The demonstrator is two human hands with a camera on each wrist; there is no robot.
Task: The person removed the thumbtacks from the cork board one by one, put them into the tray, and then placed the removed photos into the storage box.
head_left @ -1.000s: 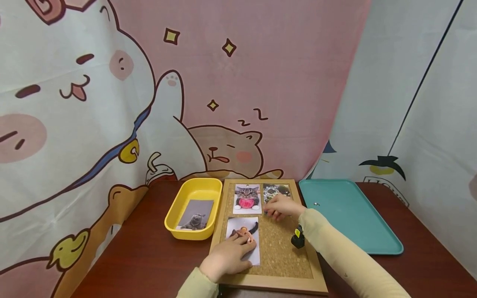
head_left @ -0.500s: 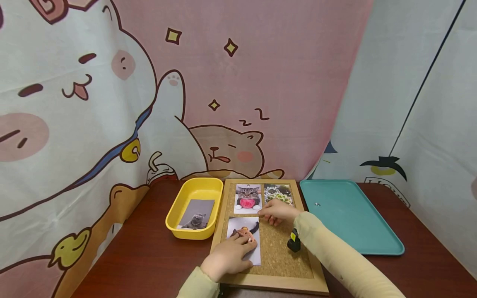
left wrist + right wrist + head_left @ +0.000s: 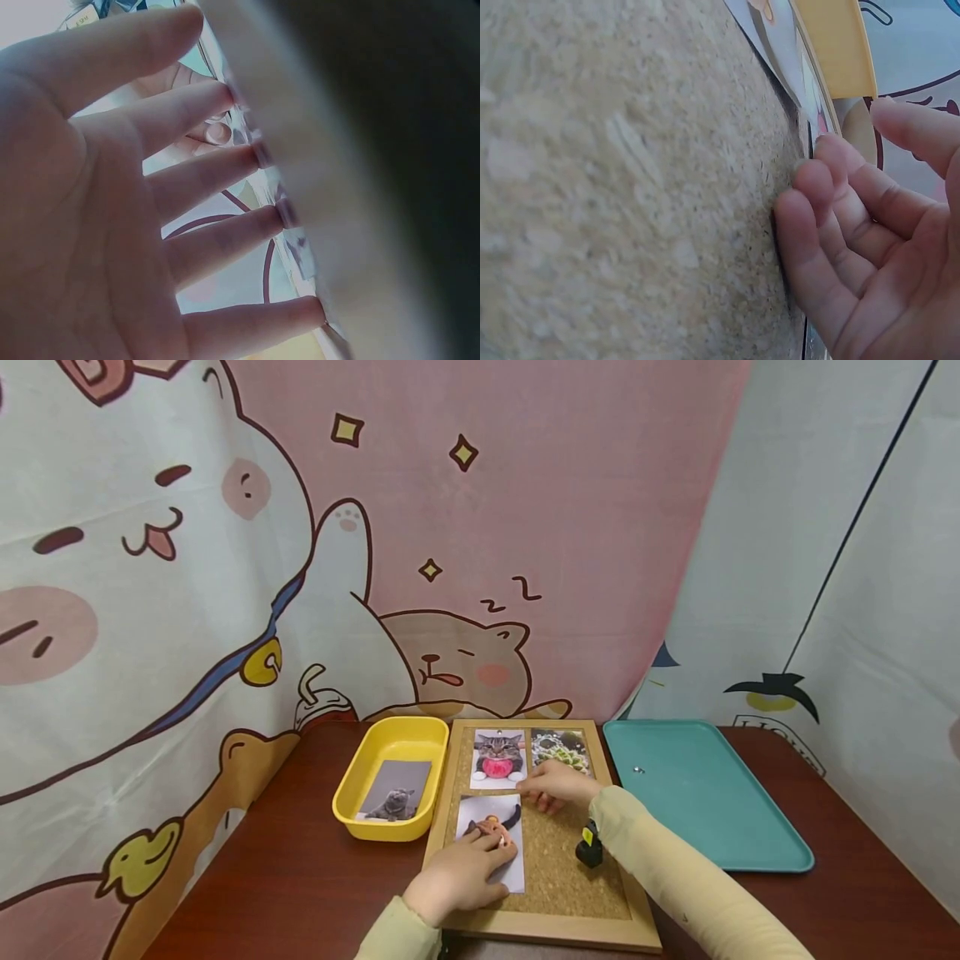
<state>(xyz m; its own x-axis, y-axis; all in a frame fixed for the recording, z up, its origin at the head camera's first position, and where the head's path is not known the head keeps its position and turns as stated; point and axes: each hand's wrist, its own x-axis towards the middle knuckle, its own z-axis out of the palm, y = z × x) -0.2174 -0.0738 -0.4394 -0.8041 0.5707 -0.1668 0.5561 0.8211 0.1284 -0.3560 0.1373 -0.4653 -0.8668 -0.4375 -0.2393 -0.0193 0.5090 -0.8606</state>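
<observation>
The left hand [image 3: 459, 873], fingers straight and spread, presses the lower cat card [image 3: 495, 817] onto the corkboard [image 3: 577, 885], below the tabby card [image 3: 498, 760]. The right hand [image 3: 559, 783], fingers bent, is at the lower cat card's upper right corner, just below the plant card [image 3: 559, 748]; whether it pinches anything I cannot tell

Two Z letters [image 3: 526, 589] stand on the pink cloth [image 3: 585, 510]; lettering [image 3: 772, 727] on the white cloth [image 3: 892, 610] is unclear.
</observation>
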